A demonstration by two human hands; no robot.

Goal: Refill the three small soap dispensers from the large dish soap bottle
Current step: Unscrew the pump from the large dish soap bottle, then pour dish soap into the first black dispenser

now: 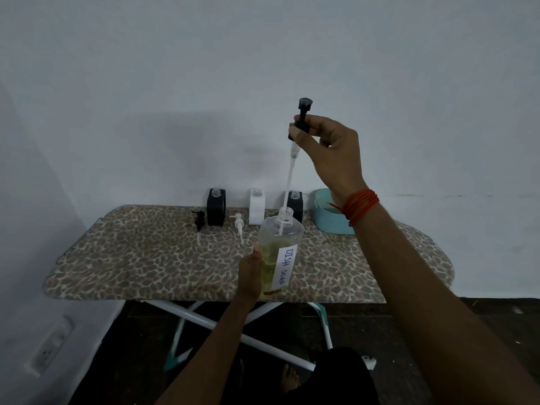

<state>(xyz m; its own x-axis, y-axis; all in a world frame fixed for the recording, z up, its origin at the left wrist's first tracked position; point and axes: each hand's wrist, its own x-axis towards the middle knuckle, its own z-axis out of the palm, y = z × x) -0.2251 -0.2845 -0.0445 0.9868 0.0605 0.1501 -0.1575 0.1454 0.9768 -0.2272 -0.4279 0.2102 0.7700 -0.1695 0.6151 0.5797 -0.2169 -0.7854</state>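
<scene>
While half full, uncapped soap bottle.

Left hand low and near, forearm reaching up from bottom, fingers wrapped sideways, thumb up. Right hand raised high, fingertips pinched together, red thread band on wrist, forearm angling from lower right.

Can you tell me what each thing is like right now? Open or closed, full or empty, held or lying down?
Big soap bottle: open, part full, held by left hand.
Black pump: lifted by right hand, tube tip in the bottle neck.
Left black dispenser: upright, open.
White dispenser: upright, open.
Right black dispenser: upright, open.
Small black pump: lying down.
White pump: lying down.
Blue basket: contents hidden.
</scene>
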